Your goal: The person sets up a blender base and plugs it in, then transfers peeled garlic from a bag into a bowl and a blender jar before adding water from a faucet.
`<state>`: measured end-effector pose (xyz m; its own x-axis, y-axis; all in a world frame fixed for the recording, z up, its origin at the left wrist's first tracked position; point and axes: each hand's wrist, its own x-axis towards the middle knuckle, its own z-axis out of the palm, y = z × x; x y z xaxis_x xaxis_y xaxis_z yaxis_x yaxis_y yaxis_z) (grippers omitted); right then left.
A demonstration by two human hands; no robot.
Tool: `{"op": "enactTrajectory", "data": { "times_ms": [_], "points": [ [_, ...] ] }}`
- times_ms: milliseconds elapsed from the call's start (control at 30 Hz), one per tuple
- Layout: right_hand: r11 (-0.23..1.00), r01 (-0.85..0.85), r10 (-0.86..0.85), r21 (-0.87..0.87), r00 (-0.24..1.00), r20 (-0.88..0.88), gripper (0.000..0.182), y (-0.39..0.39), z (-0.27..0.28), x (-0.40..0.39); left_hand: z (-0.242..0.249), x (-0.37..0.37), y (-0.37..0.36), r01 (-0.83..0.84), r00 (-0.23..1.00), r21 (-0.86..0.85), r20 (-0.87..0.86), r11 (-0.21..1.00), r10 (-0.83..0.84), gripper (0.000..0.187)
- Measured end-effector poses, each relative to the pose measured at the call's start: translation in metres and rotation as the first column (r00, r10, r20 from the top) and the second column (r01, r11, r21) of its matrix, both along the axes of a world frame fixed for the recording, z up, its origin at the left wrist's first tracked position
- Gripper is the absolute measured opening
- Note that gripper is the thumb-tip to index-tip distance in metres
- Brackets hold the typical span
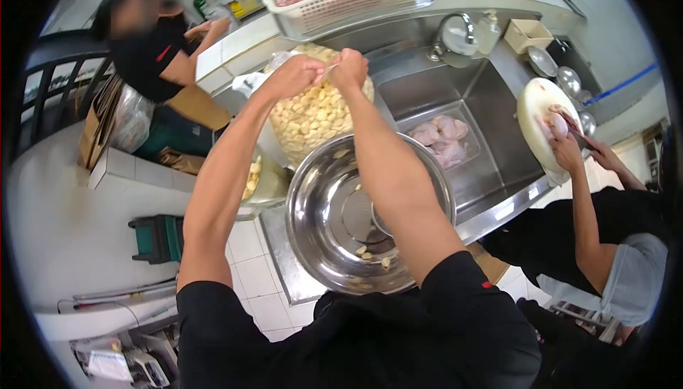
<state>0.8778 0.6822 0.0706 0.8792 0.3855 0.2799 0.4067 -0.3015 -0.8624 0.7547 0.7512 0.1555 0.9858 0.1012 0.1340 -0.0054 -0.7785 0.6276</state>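
Note:
A large clear plastic bag (309, 122) full of peeled garlic cloves stands on the steel counter beside the sink. My left hand (295, 76) and my right hand (348, 70) are closed close together at its top, pinching the plastic; the exact grip is partly hidden by my fingers. Below my forearms sits a wide steel bowl (313, 247) with a few loose cloves inside. My right forearm covers part of that bowl and of a smaller round rim within it. Left of the bowl, a clear container (270, 186) holds more garlic.
Raw chicken pieces (445, 136) lie in the sink (491, 97), under a faucet (455, 30). At right, a co-worker cuts meat on a round white board (532, 126) with a knife. A white basket (348, 1) of bagged meat stands behind; another person is at left.

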Motion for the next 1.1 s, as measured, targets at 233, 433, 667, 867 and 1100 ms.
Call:
{"op": "enactTrajectory", "data": {
  "times_ms": [233,433,667,867,1100],
  "points": [
    [0.895,-0.194,0.175,0.403,0.981,0.085,0.004,-0.029,0.023,-0.016,0.011,0.001,0.004,-0.246,0.96,0.212,0.191,0.946,0.206,0.024],
    [0.973,-0.224,0.196,0.049,0.924,0.328,0.005,-0.05,0.018,-0.03,0.011,0.017,-0.003,-0.478,0.878,0.341,0.203,0.81,0.433,0.028],
    [0.851,-0.407,0.325,0.333,0.904,0.277,0.011,-0.06,0.006,-0.034,-0.031,0.039,0.024,-0.775,0.591,-0.107,0.226,0.623,0.774,0.03],
    [0.839,-0.433,0.37,0.329,0.898,0.237,0.01,-0.085,-0.011,-0.031,-0.032,0.044,0.105,-0.719,0.092,-0.693,-0.022,0.051,0.996,0.038],
    [0.861,-0.495,0.454,0.119,0.852,0.261,0.01,-0.099,-0.026,0.001,-0.014,0.012,0.214,-0.784,0.291,-0.552,0.077,0.284,0.954,0.021]
  ]
}}
